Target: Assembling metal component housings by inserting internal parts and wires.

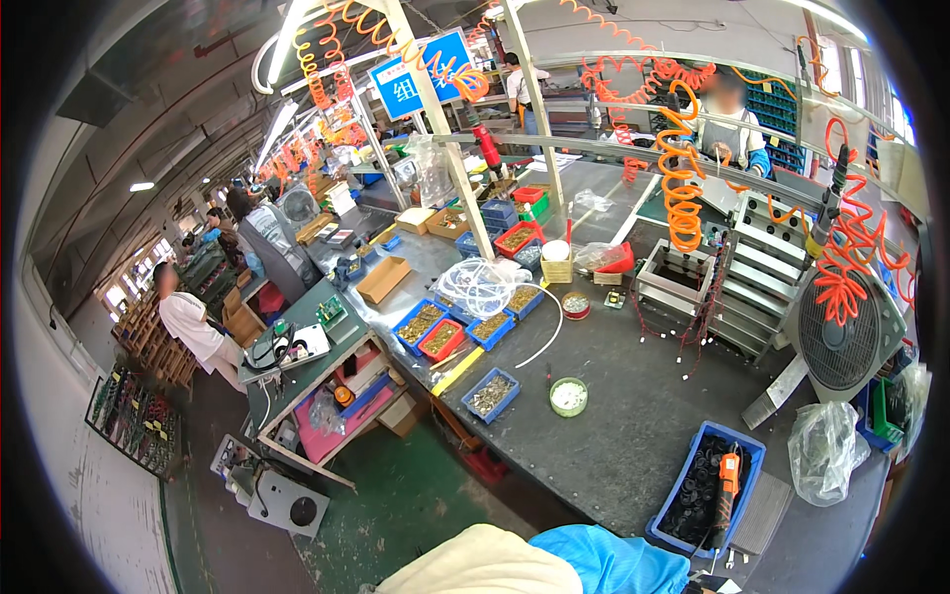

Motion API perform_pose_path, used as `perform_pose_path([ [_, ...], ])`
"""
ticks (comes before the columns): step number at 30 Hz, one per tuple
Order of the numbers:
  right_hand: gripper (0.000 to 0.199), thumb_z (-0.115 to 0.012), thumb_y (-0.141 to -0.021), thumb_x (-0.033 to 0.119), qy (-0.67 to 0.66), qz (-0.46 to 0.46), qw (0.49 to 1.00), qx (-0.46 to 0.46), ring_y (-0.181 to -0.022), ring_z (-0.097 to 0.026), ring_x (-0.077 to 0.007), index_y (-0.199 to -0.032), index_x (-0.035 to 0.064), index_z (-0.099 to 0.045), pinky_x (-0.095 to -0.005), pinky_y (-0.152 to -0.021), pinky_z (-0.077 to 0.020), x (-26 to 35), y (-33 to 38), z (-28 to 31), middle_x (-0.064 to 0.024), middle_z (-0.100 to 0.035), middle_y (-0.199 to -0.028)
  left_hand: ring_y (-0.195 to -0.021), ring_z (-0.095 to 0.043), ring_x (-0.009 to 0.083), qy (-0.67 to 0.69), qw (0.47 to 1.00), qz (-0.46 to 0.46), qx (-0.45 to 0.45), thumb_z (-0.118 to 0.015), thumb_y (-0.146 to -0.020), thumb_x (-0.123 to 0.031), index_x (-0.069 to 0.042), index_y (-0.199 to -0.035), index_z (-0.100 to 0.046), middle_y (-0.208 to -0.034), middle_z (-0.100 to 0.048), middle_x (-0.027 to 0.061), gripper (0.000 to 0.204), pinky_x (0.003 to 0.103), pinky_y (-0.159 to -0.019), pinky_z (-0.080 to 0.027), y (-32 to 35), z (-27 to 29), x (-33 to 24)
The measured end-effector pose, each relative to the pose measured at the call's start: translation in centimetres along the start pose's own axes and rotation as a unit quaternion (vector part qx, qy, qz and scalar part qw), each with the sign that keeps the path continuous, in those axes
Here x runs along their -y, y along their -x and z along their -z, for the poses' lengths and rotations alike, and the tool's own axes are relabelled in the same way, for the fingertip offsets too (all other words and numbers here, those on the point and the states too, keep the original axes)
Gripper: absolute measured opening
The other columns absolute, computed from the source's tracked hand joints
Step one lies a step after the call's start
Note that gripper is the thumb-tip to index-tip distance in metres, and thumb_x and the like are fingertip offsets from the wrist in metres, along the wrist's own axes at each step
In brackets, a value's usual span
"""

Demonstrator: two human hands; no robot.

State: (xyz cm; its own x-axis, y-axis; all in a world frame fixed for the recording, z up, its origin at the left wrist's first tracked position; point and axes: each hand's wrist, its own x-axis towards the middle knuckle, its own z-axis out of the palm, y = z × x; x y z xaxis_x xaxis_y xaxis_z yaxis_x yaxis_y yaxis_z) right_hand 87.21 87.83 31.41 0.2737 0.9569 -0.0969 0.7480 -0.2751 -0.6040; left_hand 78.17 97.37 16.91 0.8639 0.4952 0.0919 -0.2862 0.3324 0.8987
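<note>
Neither of my hands shows. At the lower edge are only a cream sleeve or cloth and bright blue fabric, close to the bench's near edge. Nearest to the blue fabric stands a blue bin full of black round parts. An orange and black electric screwdriver lies across that bin. Farther up the bench sit a small blue tray of metal fasteners and a round green-rimmed tub with white bits inside.
Blue and red part trays line the bench's left side, beneath clear tubing. At right stand metal frames, a fan and a plastic bag. Coiled orange hoses hang overhead. Other people stand farther off.
</note>
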Motion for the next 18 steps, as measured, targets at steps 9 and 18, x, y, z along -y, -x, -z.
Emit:
perform_pose_path([
  [9,0.023,-0.067,-0.093,-0.001,-0.016,-0.017,1.0,0.011,-0.097,-0.065,-0.0238,-0.116,-0.0041,-0.069,-0.0344,-0.083,-0.0531,-0.1,0.7,-0.6,-0.0143,-0.064,-0.107,-0.089,-0.069,0.0295,-0.204,0.972,-0.111,-0.048,-0.089,-0.07,-0.023,-0.003,-0.111,-0.062,-0.095,-0.069,0.0127,0.053,0.039,-0.076,-0.056,1.1,-1.3,1.7],
  [18,0.024,-0.064,-0.093,-0.006,-0.105,-0.046,0.992,-0.06,-0.092,-0.069,-0.0233,-0.116,-0.0034,-0.07,-0.0347,-0.082,-0.0555,0.2,1.6,0.1,-0.0156,-0.073,-0.103,-0.088,-0.068,0.0237,-0.24,0.965,-0.08,-0.063,-0.08,-0.08,-0.016,-0.005,-0.115,-0.064,-0.094,-0.069,0.0106,0.04,0.036,-0.077,-0.055,0.5,-2.4,-0.1],
])
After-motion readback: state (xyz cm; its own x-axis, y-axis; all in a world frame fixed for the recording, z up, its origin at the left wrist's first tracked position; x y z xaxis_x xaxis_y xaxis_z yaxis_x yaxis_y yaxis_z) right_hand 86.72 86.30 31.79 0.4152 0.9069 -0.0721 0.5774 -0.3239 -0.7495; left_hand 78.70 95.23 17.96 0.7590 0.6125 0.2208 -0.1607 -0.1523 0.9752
